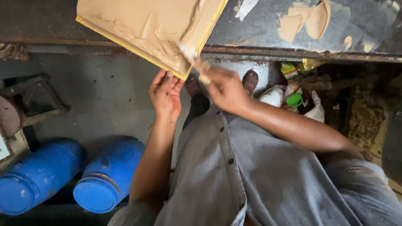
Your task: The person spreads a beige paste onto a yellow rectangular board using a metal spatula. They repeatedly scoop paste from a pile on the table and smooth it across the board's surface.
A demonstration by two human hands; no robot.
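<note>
The yellow-edged board, covered with wet beige paste, hangs over the edge of the dark workbench. It looks stiff, rather light and slippery on top, so the clean underside is safest. The left hand supports it from below with open fingers. The right hand grips a small scraper at the corner. Two blue drums stand on the floor.

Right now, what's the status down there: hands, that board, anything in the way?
Left hand open, propping the yellow-edged board from below. Right hand gripping a putty-smeared scraper at the board's corner. Blue drums on the floor, off to the side.
</note>
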